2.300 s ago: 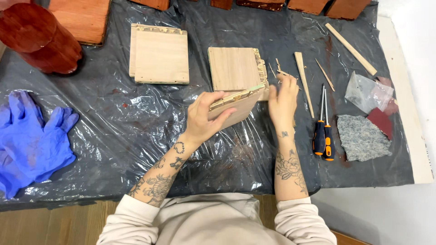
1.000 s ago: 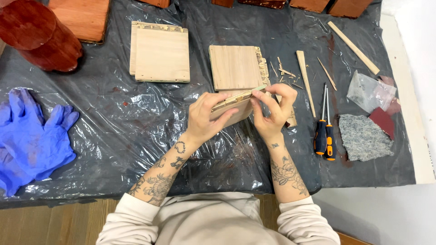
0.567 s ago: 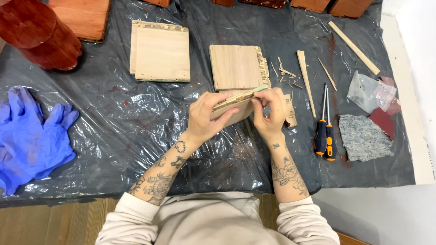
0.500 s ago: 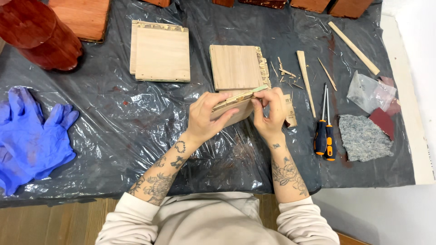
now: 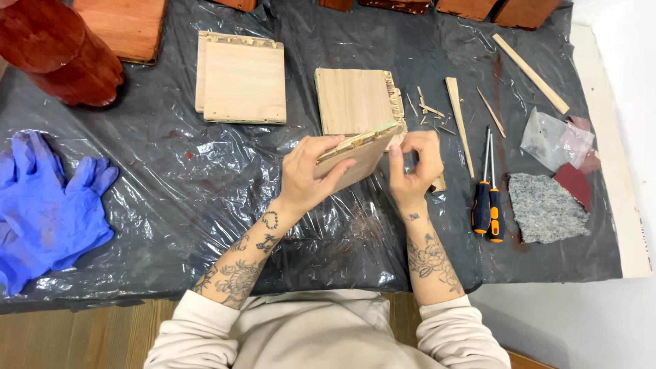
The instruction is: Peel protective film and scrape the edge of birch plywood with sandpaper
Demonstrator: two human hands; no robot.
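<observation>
1. One view only, from the head camera. I hold a small light wooden panel (image 5: 355, 158) tilted over the tabletop: my left hand (image 5: 309, 174) is clenched round its lower edge, and my right hand (image 5: 413, 167) pinches at its upper right corner, where a rough, ragged strip runs along the edge.
2. How far along, as I judge it: splinters (image 5: 430, 113) lie scattered just beyond my right hand, so some stripping looks done. The panel in my grip still carries its ragged strip, and a second panel (image 5: 355, 99) with a frayed right edge lies flat behind it. A third panel (image 5: 240, 76) sits further left, apart from both.
3. Surface: black plastic sheeting (image 5: 205, 205) covers the tabletop. Two screwdrivers (image 5: 486, 198) with orange-and-black handles lie right of my hand, beside a grey abrasive pad (image 5: 547, 206). Blue gloves (image 5: 48, 205) rest at the far left, and reddish wooden pieces (image 5: 68, 48) line the top edge. Pale floor shows on the right.
</observation>
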